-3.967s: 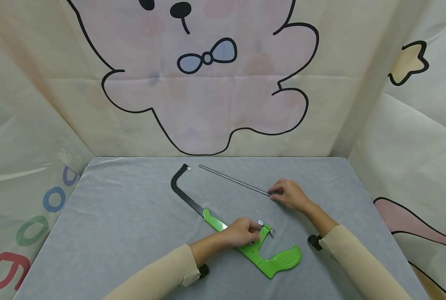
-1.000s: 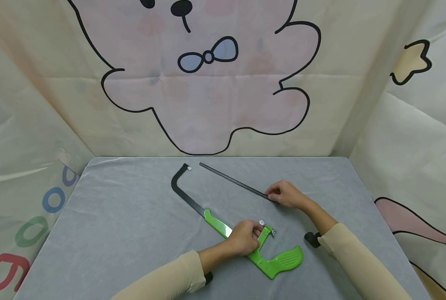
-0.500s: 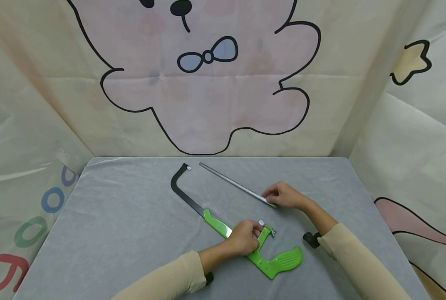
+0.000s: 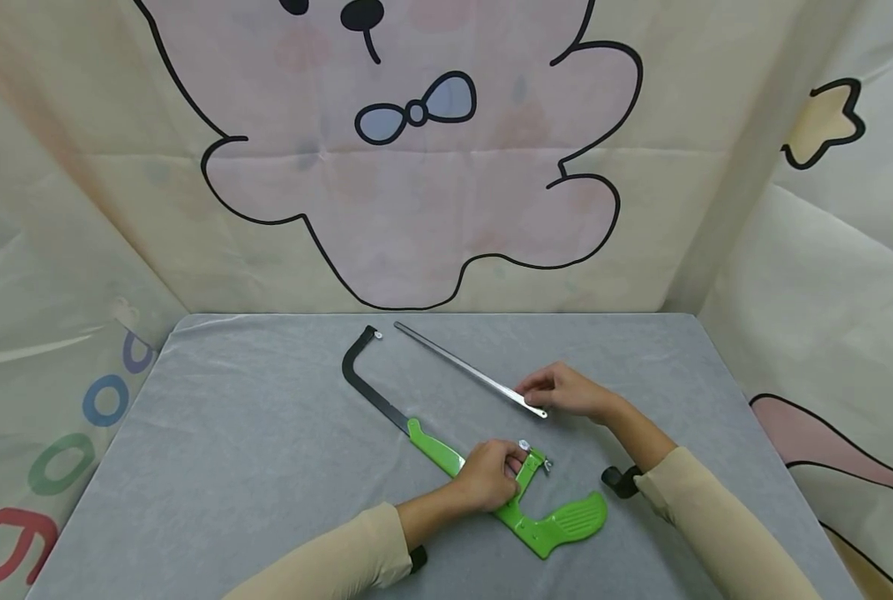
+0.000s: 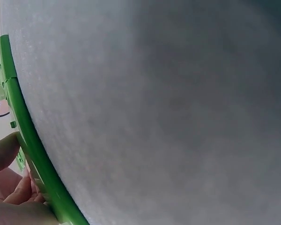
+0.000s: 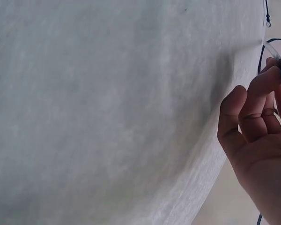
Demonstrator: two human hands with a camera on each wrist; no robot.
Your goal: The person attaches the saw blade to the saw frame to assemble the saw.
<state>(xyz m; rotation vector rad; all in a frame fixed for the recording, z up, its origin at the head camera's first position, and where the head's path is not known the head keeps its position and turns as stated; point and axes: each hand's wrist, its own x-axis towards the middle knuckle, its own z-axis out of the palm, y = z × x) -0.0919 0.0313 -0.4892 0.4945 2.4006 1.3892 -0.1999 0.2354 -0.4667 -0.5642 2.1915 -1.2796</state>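
A hacksaw frame point(image 4: 435, 447) with a green handle and a dark curved front arm lies slantwise on the grey cloth, no blade fitted between its ends. My left hand point(image 4: 486, 477) holds its green part near the rear post; in the left wrist view the fingers point(image 5: 22, 191) lie against the green edge. Beyond it, my right hand point(image 4: 570, 390) pinches a thin silvery hacksaw blade point(image 4: 457, 362) close to its near end, where a small hole shows. The blade points away to the far left, nearly parallel to the frame. In the right wrist view the blade is mostly hidden.
Grey cloth covers the table point(image 4: 214, 433). A printed curtain point(image 4: 491, 200) stands behind its far edge, and more hanging sheets flank both sides. A wing nut point(image 4: 547, 466) sits on the frame's rear post, and a small pale pin point(image 4: 377, 335) at the front tip.
The blade has turned in my right fingers, from edge-on and dark to its bright flat face. My right hand has shifted slightly left, baring the blade's near end. The left hand stays on the frame.
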